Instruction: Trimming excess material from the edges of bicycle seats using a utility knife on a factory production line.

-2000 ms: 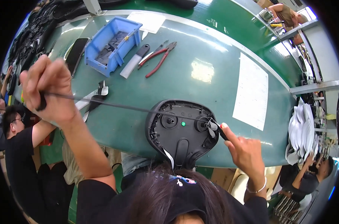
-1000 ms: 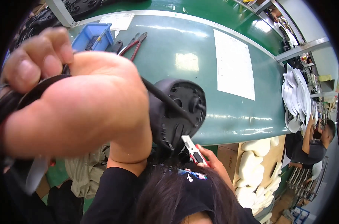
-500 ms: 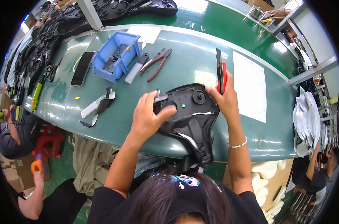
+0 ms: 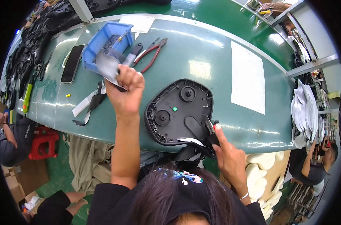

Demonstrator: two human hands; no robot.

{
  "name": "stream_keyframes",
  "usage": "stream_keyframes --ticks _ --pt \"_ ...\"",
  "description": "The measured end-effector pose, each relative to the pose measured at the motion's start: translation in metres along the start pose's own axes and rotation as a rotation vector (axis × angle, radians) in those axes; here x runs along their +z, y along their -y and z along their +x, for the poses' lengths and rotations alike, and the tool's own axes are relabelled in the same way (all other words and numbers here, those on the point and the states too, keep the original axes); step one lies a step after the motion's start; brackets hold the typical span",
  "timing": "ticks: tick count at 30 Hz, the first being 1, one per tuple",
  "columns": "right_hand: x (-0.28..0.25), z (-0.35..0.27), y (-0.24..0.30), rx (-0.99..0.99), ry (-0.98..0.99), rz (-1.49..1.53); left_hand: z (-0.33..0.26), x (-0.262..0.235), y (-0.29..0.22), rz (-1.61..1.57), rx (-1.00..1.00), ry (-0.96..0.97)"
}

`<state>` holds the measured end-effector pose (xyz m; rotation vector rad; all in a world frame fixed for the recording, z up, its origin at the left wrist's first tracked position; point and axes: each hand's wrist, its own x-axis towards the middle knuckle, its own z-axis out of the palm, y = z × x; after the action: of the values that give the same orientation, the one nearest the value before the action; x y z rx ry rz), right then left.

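A black plastic shell (image 4: 185,108) with two round bosses and a small green dot lies on the green table in front of me, its narrow end toward me. A white strip (image 4: 193,141) shows along its near edge. My right hand (image 4: 230,157) is closed around a black-and-red utility knife (image 4: 210,131), at the shell's near right edge. My left hand (image 4: 127,90), well left of the shell, is closed on a blurred grey strip of material (image 4: 108,64). That strip overlaps the near side of the blue bin (image 4: 88,60), which has dark scraps inside.
Red-handled pliers (image 4: 154,55) and a grey-handled tool (image 4: 133,54) lie beside the bin. Left of it are a phone (image 4: 73,64), cut strips (image 4: 89,102) and a yellow-green cutter (image 4: 27,98). A white paper sheet (image 4: 247,77) lies at right. Co-workers sit at both sides.
My left hand has moved off the shell, left to the bin, with the grey strip. The knife has come down to the shell's near right edge. The shell is turned and its inside uncovered.
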<state>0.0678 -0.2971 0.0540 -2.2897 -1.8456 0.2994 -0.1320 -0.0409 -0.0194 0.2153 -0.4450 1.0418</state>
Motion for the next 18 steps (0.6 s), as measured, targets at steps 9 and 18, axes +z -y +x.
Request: stream_keyframes --ticks 9,18 --pt "0.041 0.068 -0.030 0.341 -0.128 0.971 -0.064 0.050 -0.042 1.518 -0.891 0.206" --pt "-0.031 0.267 -0.098 0.097 -0.485 1.328 -0.082 0.059 0.034 1.773 -0.969 0.442"
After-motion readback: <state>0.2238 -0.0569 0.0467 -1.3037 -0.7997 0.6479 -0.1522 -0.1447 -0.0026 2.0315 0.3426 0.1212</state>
